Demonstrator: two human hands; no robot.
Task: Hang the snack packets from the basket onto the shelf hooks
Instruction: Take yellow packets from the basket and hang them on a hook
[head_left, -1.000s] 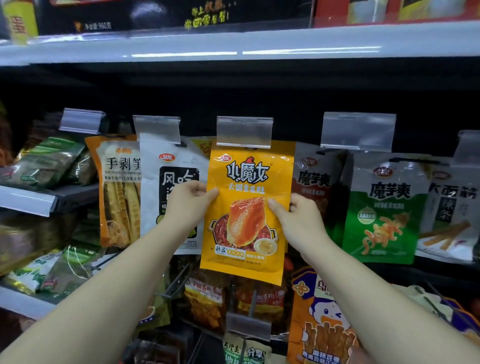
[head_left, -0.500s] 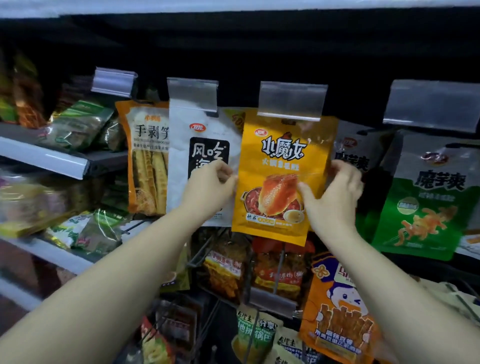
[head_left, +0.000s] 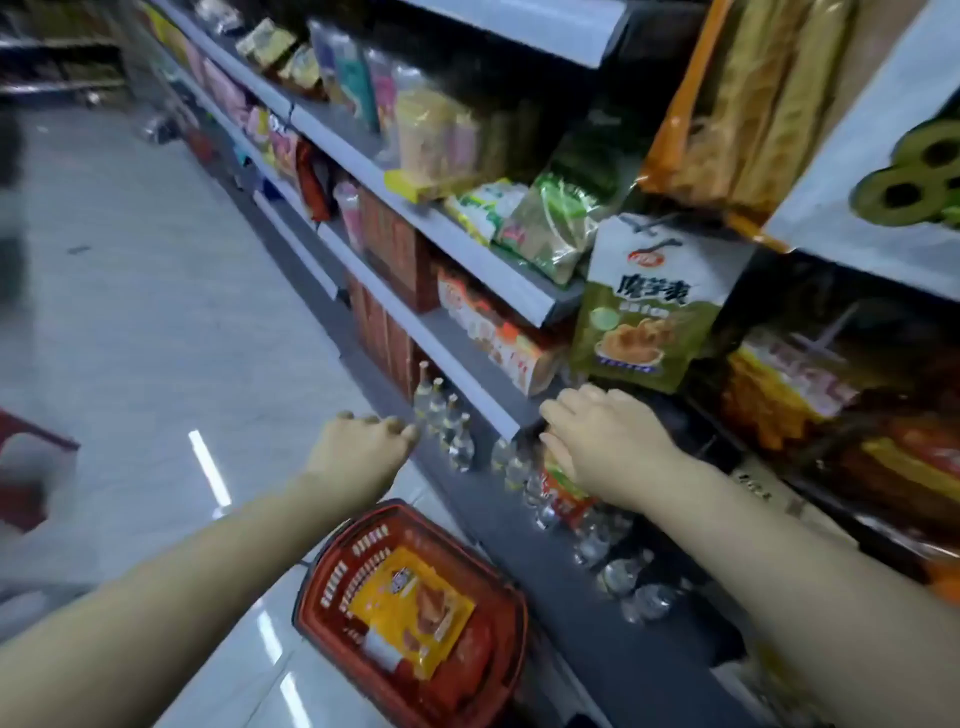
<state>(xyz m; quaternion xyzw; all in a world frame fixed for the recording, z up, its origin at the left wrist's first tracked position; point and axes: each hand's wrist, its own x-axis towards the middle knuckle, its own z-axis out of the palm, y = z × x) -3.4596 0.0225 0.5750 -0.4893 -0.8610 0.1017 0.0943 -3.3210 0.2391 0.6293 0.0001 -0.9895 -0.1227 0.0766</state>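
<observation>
A red basket (head_left: 332, 564) stands on the floor beside the shelf base. Inside it lies a yellow snack packet (head_left: 410, 605) with a roast-chicken picture. My left hand (head_left: 358, 447) hovers above the basket with its fingers loosely curled and nothing in it. To the right, my right hand (head_left: 597, 441) is in front of the lower shelf, fingers pointing left and down, with nothing in it that I can make out. A green and white packet (head_left: 644, 312) hangs on a hook just above my right hand. More hanging packets (head_left: 727, 114) fill the upper right.
Small clear bottles (head_left: 447, 421) line the grey bottom shelf under my hands. A red and green packet (head_left: 566, 491) shows below my right hand. Shelves of boxes and bags (head_left: 395, 244) run back on the left. The pale aisle floor (head_left: 156, 312) lies left, with a red object (head_left: 31, 452) at its edge.
Both hands have let go of the yellow packet hanging on its hook and dropped low. The view has swung left and down to the basket on the floor.
</observation>
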